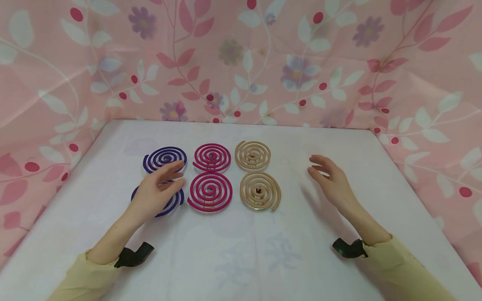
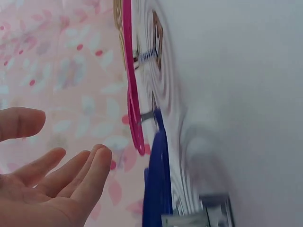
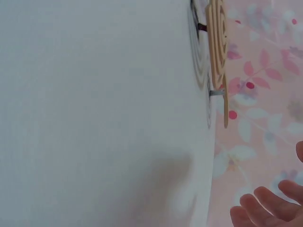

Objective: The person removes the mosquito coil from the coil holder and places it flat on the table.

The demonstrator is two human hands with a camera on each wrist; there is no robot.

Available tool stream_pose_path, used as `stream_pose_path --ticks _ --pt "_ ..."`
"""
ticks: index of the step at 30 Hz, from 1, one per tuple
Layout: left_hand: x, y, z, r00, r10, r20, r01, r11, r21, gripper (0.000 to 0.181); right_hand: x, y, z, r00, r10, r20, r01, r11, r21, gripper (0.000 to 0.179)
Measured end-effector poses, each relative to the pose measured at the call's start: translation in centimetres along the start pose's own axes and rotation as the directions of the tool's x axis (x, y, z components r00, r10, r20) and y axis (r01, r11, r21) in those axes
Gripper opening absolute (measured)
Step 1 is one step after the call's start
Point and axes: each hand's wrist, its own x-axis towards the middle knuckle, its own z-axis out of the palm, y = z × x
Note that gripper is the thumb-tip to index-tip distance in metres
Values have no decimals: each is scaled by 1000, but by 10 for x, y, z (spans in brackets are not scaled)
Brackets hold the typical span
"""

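Observation:
Mosquito coils on small metal stands form two rows in the head view. At left are a far blue coil (image 1: pixel 151 155) and a near blue coil (image 1: pixel 181 196). Two magenta coils, far (image 1: pixel 229 158) and near (image 1: pixel 210 174), fill the middle. Tan coils, far (image 1: pixel 269 155) and near (image 1: pixel 278 194), lie on the right. My left hand (image 1: pixel 152 190) hovers over the blue pair with relaxed fingers, partly hiding both coils; nothing is in its grasp. To the right of the tan coils, my right hand (image 1: pixel 333 182) hangs above the table, loosely bent and holding nothing.
All the coils stand on a white-covered table (image 1: pixel 241 259) with faint printed patterns. Behind it and at both sides hangs a pink floral cloth (image 1: pixel 233 83). Black wrist devices show at the left cuff (image 1: pixel 133 255) and right cuff (image 1: pixel 350 248).

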Motion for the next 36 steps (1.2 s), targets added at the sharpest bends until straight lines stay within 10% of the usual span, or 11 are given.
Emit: stream_pose_path --ticks 10,36 --pt "10 -2 32 998 33 44 -29 995 -91 50 8 -8 18 995 73 63 -89 949 301 47" --pt "31 37 117 990 -66 128 91 974 -206 55 7 -11 40 965 116 234 -221 838 499 48"
